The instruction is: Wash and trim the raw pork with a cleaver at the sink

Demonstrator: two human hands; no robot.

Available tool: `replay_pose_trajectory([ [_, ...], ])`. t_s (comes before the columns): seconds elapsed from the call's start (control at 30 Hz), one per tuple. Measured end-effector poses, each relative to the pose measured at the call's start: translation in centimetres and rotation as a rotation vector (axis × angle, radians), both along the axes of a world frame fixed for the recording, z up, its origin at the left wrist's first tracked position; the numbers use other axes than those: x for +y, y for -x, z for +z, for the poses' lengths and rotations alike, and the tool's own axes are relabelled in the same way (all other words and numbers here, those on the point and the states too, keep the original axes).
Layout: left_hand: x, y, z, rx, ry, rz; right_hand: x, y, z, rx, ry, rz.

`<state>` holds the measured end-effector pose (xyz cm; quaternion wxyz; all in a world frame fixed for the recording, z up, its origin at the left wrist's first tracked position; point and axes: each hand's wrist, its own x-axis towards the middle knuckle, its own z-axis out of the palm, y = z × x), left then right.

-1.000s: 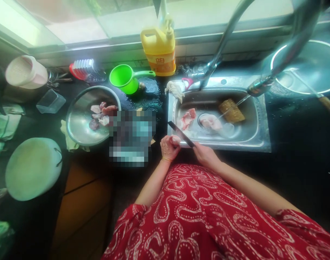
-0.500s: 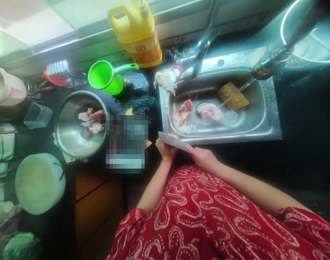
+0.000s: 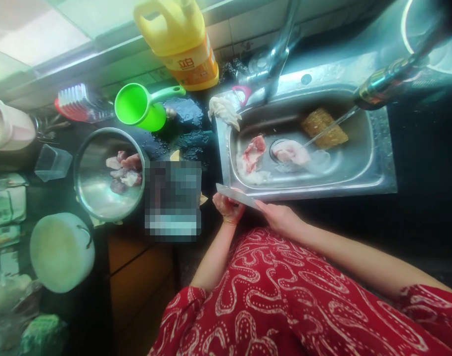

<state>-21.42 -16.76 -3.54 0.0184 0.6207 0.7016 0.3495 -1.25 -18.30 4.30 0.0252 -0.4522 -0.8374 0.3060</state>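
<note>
Head view: your right hand (image 3: 281, 217) gripping knife (image 3: 236, 195), left hand (image 3: 229, 207) cupping small meat piece; cut pieces sitting in steel bowl (image 3: 100, 198) at 9 o'clock, two meat pieces (image 3: 252, 153) waiting in sink (image 3: 359, 173) at 12.

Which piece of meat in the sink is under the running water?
The pale piece over the drain, where the tap's stream lands. The redder piece lies left of it, clear of the stream.

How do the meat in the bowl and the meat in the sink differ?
The meat in the bowl is several small chunks piled together; the meat in the sink is larger slabs lying apart. The bowl stands on the dark counter, away from the tap; in the sink, water runs near the pale piece over the drain. Both are raw, pinkish meat in steel vessels, and neither hand touches them.
</note>
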Motion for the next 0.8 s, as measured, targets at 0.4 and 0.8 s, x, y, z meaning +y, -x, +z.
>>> replay_pose_trajectory([
  [0.4, -0.2, -0.4, -0.8, -0.04, -0.018, 0.079, -2.4, -0.3, -0.5, -0.022, -0.119, -0.025],
  [0.8, 1.5, -0.6, 2.7, -0.178, 0.031, 0.099, 1.1, 1.5, -0.4, 0.378, 0.15, -0.274],
])
